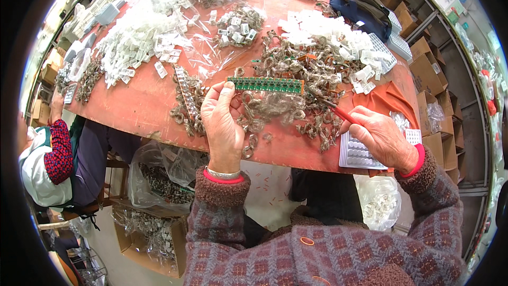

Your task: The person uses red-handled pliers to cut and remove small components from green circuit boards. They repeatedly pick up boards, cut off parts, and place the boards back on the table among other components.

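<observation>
My left hand (225, 119) pinches the left end of a long green circuit board strip (267, 85) between thumb and fingers. The strip lies level above the table, with a row of small parts along it and coiled, clear-sheathed wires (272, 107) bunched below. In my right hand (381, 135) are red-handled pliers (341, 113), with fingers wrapped round the handle. Their dark tip points at the strip's right end; whether it touches cannot be made out. A second narrow board strip (186, 92) rests on coiled wires left of my left hand.
A large heap of coiled wires (286, 55) lies behind the strip. White plastic housings (135, 45) are piled at left and back right (328, 29). White trays (355, 153) sit by my right wrist. Another person's sleeve (57, 148) shows at far left. Cardboard boxes (426, 66) line the right side.
</observation>
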Available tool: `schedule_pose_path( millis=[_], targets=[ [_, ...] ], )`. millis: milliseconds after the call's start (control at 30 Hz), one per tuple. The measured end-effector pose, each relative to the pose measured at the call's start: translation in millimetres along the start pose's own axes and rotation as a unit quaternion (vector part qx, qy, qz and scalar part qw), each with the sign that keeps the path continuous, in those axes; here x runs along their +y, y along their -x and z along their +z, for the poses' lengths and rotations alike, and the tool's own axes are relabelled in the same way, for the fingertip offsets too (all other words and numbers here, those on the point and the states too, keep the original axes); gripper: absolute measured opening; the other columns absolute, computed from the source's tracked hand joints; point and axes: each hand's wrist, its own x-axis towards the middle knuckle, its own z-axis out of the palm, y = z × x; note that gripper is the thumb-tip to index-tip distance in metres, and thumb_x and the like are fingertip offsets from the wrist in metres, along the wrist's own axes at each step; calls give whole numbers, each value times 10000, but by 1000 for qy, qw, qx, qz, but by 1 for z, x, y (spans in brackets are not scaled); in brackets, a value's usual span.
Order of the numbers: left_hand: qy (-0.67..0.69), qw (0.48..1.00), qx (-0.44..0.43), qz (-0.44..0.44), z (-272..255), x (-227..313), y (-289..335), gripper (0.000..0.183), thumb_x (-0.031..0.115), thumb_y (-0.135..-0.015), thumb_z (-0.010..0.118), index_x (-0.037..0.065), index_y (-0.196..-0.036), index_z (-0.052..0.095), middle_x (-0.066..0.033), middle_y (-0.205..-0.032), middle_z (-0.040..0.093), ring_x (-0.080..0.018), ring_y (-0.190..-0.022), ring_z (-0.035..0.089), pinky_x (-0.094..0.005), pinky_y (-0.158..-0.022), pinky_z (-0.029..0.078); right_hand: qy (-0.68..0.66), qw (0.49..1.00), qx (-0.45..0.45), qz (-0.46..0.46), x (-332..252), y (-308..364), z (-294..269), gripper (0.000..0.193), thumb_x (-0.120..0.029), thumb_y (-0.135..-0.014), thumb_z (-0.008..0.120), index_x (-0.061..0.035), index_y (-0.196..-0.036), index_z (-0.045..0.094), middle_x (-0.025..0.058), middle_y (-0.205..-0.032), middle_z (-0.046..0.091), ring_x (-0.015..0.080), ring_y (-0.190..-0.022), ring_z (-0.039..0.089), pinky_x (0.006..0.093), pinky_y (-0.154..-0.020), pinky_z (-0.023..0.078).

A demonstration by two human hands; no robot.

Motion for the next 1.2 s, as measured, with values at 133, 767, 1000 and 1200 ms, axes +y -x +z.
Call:
schedule_pose_path(
  millis=[133, 767, 1000, 1200],
  targets=[
    [2, 1000, 2, -3, 0, -1, 0, 43, 81, -952, 617, 61, -985, 597, 2, -820, 645, -69, -672, 598, -214, -603, 514, 6, 1000, 1, -9, 1, 0, 1, 278, -274, -999, 492, -56, -1065, 652, 119, -961, 608, 315, -876, 625, 379, -733, 500],
    [12, 998, -52, -15, 7, 7, 9, 68, 69, -978, 557, 10, -961, 587, -66, -838, 663, -150, -733, 662, -275, -665, 574, -262, 963, -41, 51, -6, 2, 3, 331, -250, -1035, 428, -2, -947, 629, 29, -833, 540, 113, -702, 505, 270, -640, 432],
    [-11, 999, -33, 13, -2, 7, -1, 68, 70, -980, 552, 5, -973, 572, -83, -836, 666, -199, -729, 687, -285, -646, 568, -210, 977, 38, -32, -8, -2, -13, 393, -327, -1037, 427, -15, -944, 648, 48, -905, 545, 122, -758, 497, 276, -699, 431],
    [-35, 997, -58, 19, 6, 6, 6, 155, 27, -920, 651, 9, -1067, 606, -39, -876, 681, -84, -700, 646, -172, -570, 492, -124, 991, 41, 28, -10, -8, -10, 321, -274, -1011, 462, -26, -961, 660, 86, -973, 555, 222, -898, 560, 328, -810, 451]
  ],
)
